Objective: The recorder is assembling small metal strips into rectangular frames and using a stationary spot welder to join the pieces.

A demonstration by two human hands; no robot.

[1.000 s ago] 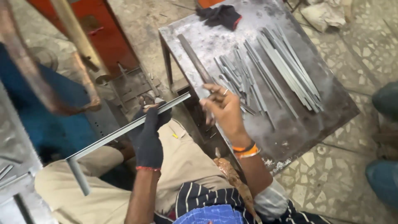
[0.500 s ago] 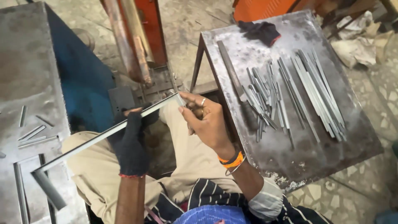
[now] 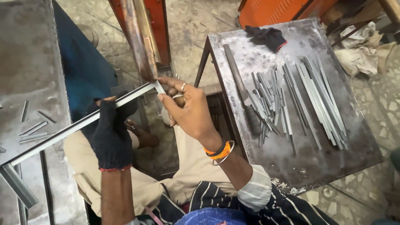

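Note:
A long grey metal bar (image 3: 62,133) with a short bent leg at its lower left end runs diagonally across my lap. My left hand (image 3: 110,135), in a black knit glove, grips it near the middle. My right hand (image 3: 187,110), bare with a ring and orange bangles, is closed around the bar's upper end, thumb and forefinger at the tip. A tan rounded piece (image 3: 179,101) shows in that palm; I cannot tell what it is.
At the right is a steel table (image 3: 291,166) with several thin metal strips (image 3: 316,96), a long file (image 3: 239,85) and a black glove (image 3: 266,36). A grey bench (image 3: 25,62) at the left holds short strips. A rusty pipe (image 3: 139,41) and an orange frame stand ahead.
My right hand has left the strips on the steel table and come to the bar's upper end. The bar has swung up and left in view as my head turned.

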